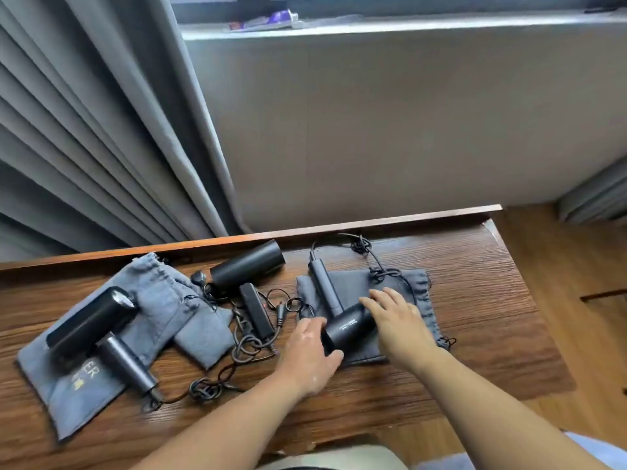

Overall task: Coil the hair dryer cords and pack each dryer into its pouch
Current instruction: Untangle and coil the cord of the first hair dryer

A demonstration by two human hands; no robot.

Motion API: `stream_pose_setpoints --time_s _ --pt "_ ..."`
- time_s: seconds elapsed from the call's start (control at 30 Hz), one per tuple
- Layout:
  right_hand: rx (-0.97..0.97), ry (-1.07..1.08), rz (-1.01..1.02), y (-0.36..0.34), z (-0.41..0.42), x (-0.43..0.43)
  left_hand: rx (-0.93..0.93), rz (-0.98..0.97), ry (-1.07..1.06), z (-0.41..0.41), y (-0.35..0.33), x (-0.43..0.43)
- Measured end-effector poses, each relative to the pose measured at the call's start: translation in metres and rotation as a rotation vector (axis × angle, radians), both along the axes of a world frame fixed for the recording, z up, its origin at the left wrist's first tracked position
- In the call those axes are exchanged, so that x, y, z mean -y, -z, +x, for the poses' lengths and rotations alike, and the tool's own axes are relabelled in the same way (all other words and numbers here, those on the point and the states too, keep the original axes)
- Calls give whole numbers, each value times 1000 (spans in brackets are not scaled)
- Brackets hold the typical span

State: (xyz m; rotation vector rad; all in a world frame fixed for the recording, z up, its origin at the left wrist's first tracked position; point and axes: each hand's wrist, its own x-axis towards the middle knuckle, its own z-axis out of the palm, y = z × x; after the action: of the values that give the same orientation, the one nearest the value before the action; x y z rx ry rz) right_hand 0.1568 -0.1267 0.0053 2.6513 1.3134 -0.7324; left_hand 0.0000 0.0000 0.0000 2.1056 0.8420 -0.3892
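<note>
The left hand (310,354) grips the front end of the near dryer (351,325), with fingers over the top of its barrel and the thumb curled under. The right hand (397,320) lies on the back end of the same barrel with its fingers stretched out and relaxed, gripping nothing. This dryer rests on the right pouch (412,293), its handle pointing away toward the wall. Its cord (385,273) runs uncoiled from the handle, loops along the back of the bench (481,300) and crosses the pouch in knots.

There are three black dryers. The middle dryer (247,268) lies on the bare wood just left of the hands, its handle toward the person. The left dryer (90,322) lies on the left pouch (57,398), which bears lettering.

There seem to be three grey pouches. The middle pouch (200,337) lies between the two left dryers.

All the cords are loose. A tangle of cords (252,344) lies beside the left hand.

A grey curtain (84,137) hangs behind the bench.
</note>
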Motion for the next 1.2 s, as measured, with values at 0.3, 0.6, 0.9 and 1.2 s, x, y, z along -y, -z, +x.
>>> stream_pose_setpoints --time_s 0.3,0.6,0.9,1.2 --pt "-8 -36 79 38 16 2 -53 153 -29 28 37 18" --pt "68 -13 331 19 -23 41 272 -69 -25 -19 11 -14" --pt "155 148 780 52 -133 4 695 -328 -480 -77 17 -35" --pt "289 -4 1047 102 -169 -19 971 -319 -496 -124 71 -56"
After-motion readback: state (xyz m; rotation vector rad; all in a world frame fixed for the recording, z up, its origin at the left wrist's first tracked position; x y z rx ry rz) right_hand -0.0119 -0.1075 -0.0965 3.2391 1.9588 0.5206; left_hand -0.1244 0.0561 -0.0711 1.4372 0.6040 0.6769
